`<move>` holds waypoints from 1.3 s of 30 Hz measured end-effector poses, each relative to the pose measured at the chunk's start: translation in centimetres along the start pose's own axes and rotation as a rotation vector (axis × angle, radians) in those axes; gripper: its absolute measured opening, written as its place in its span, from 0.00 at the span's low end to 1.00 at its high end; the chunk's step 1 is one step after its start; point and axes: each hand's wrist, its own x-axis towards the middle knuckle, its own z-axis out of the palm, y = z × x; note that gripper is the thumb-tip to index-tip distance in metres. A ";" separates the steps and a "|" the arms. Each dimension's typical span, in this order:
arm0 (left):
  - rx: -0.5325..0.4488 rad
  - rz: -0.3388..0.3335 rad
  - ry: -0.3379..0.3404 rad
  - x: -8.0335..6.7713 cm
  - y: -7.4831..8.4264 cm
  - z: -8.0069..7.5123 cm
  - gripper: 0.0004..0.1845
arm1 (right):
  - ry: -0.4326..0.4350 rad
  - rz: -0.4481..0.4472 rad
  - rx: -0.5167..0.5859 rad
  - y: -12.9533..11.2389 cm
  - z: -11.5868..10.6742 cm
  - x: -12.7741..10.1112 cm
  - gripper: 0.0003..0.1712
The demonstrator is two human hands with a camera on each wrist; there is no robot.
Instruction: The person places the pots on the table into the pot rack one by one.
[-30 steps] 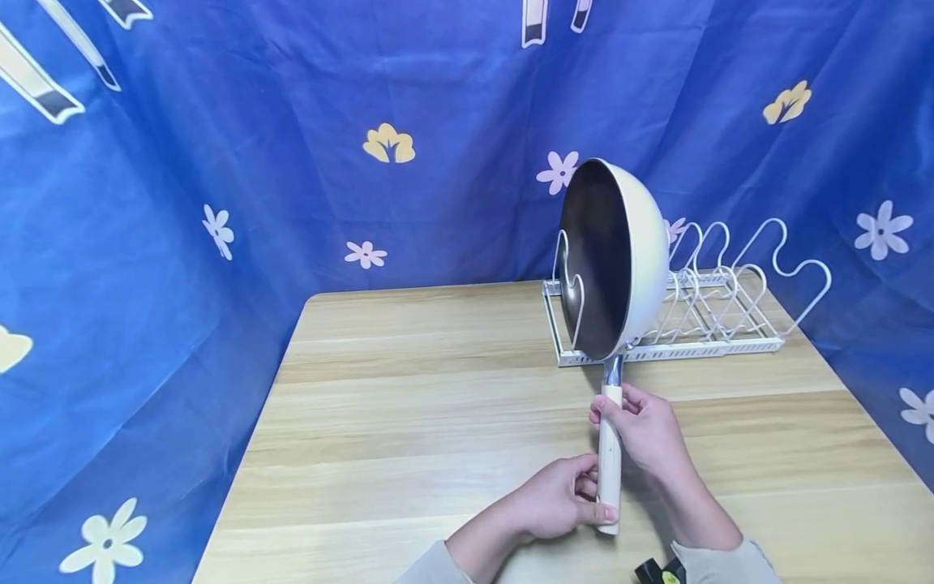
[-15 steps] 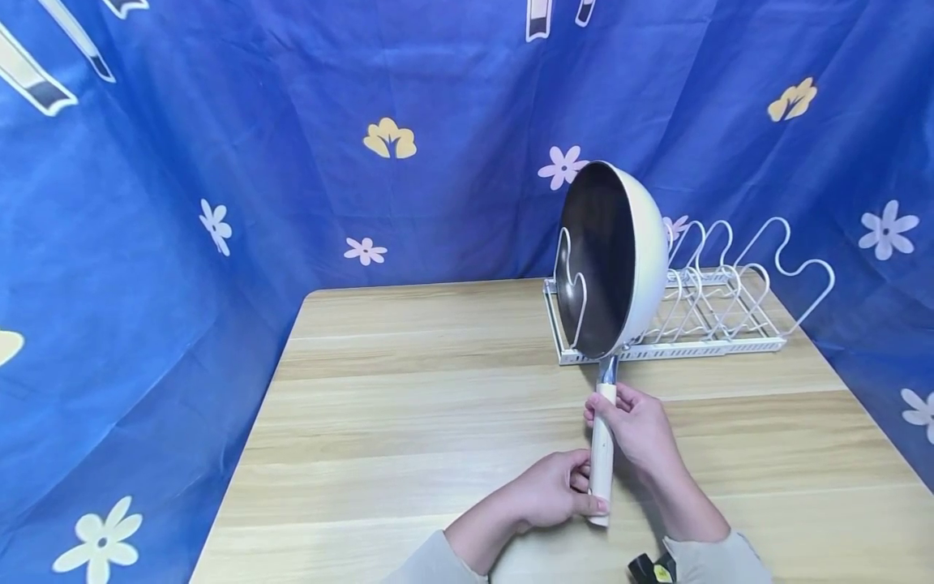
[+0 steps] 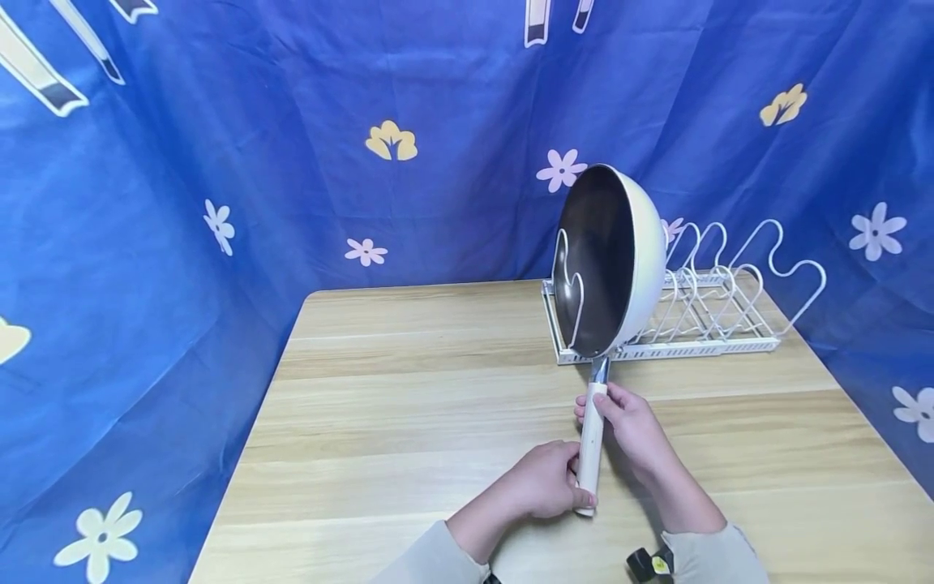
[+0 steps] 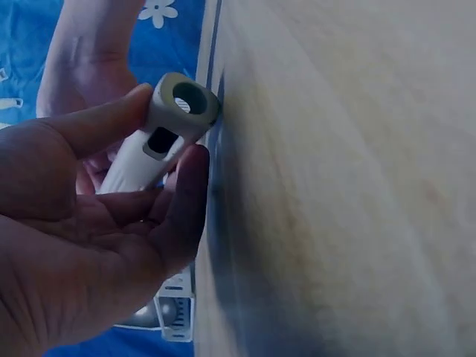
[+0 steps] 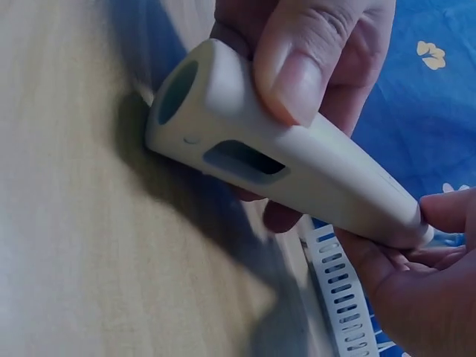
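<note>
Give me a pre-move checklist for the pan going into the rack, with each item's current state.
1. Left hand grips the handle's end: ok.
2. Right hand grips the handle higher up: ok.
3. Pan stands on edge, dark inside facing left: ok.
4. Pan sits between the rack's first wire divider and the next ones: ok.
5. Pan rim resting on the rack base: cannot tell.
6. Handle end touching the table: cannot tell.

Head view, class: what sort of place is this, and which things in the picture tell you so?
Probably a staged recording corner, not a real kitchen. A blue flower-print cloth hangs behind and beside a wooden table, which carries only a white wire rack and the cream pan that both hands hold by its handle.
</note>
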 end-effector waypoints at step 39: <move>0.688 0.025 -0.009 -5.2 2.4 -0.9 0.48 | 0.220 -0.411 -1.152 -1.0 -1.4 -1.4 0.33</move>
